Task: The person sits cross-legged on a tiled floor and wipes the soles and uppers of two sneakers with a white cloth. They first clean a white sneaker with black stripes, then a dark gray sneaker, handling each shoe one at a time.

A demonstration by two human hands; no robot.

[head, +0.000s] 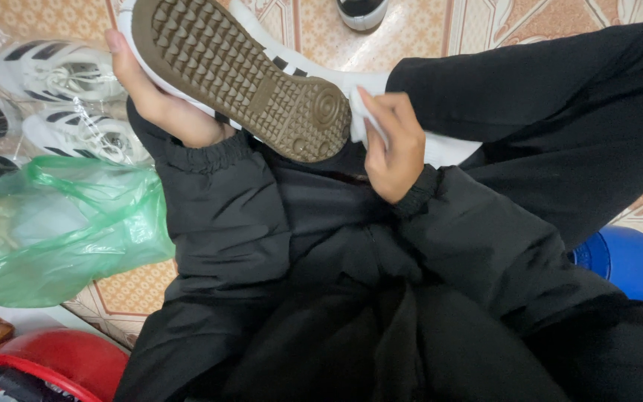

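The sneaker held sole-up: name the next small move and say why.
Probably draw the white cloth in the right hand along the white sidewall by the heel. The left hand already steadies the sneaker at its toe end, tan sole up, and the cloth is pressed against that heel edge.

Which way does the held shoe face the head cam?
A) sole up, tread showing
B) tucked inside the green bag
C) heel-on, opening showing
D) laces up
A: the shoe shows its brown gum sole with the tread pattern toward the camera, the left hand gripping its side and the right hand pressing a white cloth at the heel end.
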